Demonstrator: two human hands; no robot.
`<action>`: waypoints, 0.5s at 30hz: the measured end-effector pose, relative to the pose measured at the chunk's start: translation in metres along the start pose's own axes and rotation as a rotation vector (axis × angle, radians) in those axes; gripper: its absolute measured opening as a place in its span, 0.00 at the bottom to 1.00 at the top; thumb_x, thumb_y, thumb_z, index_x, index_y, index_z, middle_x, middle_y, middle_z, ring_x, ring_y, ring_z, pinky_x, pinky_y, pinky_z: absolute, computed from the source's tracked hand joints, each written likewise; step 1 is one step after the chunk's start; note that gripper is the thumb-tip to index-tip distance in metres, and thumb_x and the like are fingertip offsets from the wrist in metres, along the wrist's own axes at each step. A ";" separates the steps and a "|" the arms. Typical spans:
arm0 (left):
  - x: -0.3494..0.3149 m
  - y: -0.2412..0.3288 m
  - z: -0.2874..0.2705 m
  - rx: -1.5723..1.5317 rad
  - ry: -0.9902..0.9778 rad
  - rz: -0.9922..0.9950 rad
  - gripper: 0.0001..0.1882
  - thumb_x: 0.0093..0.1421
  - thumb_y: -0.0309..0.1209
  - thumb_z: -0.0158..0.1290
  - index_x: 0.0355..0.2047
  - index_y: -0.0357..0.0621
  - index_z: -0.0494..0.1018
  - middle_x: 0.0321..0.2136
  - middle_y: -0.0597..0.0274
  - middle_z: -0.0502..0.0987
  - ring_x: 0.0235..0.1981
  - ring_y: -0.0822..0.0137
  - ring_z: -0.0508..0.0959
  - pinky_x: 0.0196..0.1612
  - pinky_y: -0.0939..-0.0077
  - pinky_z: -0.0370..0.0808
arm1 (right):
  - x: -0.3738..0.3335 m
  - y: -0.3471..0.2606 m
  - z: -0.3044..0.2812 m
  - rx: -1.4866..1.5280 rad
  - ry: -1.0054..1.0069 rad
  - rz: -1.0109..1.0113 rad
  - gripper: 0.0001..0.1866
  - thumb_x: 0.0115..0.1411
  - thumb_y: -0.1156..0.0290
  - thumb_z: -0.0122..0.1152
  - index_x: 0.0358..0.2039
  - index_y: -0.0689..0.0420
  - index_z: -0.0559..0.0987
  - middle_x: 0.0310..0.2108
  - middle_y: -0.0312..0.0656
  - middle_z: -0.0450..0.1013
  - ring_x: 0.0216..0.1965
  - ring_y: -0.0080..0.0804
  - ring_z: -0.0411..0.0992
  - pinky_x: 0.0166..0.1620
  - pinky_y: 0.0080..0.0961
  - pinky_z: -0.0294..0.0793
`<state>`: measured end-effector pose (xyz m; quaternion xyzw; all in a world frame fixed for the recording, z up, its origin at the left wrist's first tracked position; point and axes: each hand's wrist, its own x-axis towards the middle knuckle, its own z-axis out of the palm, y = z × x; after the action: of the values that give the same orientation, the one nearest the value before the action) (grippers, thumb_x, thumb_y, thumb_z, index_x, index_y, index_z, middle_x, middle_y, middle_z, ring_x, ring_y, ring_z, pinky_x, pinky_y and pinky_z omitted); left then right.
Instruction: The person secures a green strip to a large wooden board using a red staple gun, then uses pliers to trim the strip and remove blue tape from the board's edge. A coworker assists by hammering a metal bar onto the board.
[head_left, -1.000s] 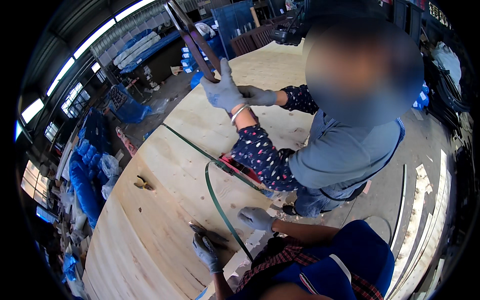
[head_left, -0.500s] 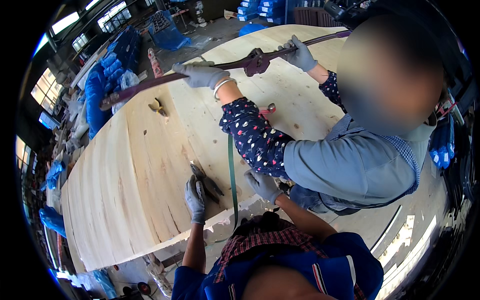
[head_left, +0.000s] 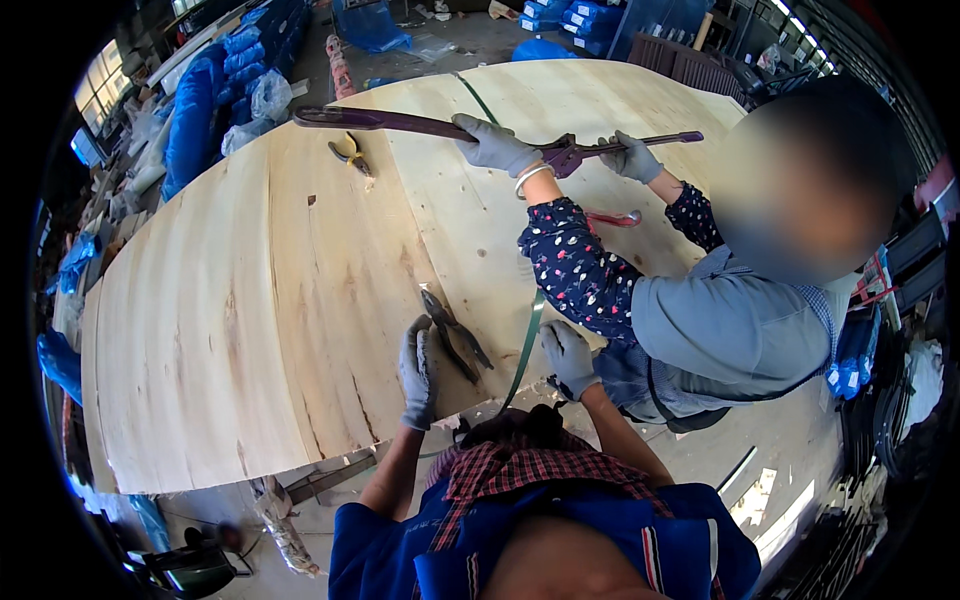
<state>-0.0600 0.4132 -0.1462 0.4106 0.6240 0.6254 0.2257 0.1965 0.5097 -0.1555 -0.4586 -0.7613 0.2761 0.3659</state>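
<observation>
My left hand (head_left: 418,374), in a grey glove, lies open on the wood sheet (head_left: 210,330) near its front edge. Just right of its fingers are dark pliers (head_left: 453,334), handles spread toward me. My right hand (head_left: 568,358), also gloved, is curled closed at the front edge; its palm is hidden. A green strap (head_left: 529,346) runs over the sheet and down the edge, close to the right fingers but apart from them. Across the sheet, a co-worker's gloved hands (head_left: 497,146) hold a long purple metal tool (head_left: 563,156) above the strap's far part.
Yellow-handled cutters (head_left: 351,156) and a red-handled tool (head_left: 614,218) lie farther back on the sheet. The co-worker's body (head_left: 730,310) stands close on my right. Blue-wrapped bundles (head_left: 192,140) line the left side.
The co-worker's long tool has swung round and its near bar now points left, with the hands closer together. My right hand has curled. The view has shifted; the pliers still lie beside my left hand.
</observation>
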 end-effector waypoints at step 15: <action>0.009 0.026 -0.072 -0.611 -0.262 -0.464 0.30 0.69 0.50 0.32 0.51 0.35 0.68 0.45 0.49 0.76 0.46 0.59 0.75 0.52 0.65 0.69 | 0.002 -0.016 -0.004 -0.096 -0.059 0.157 0.08 0.63 0.69 0.51 0.31 0.60 0.74 0.23 0.43 0.71 0.25 0.35 0.72 0.32 0.29 0.70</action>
<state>-0.1164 0.3744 -0.1112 0.2489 0.4513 0.6571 0.5500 0.1909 0.5054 -0.1409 -0.5257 -0.7456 0.2806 0.2983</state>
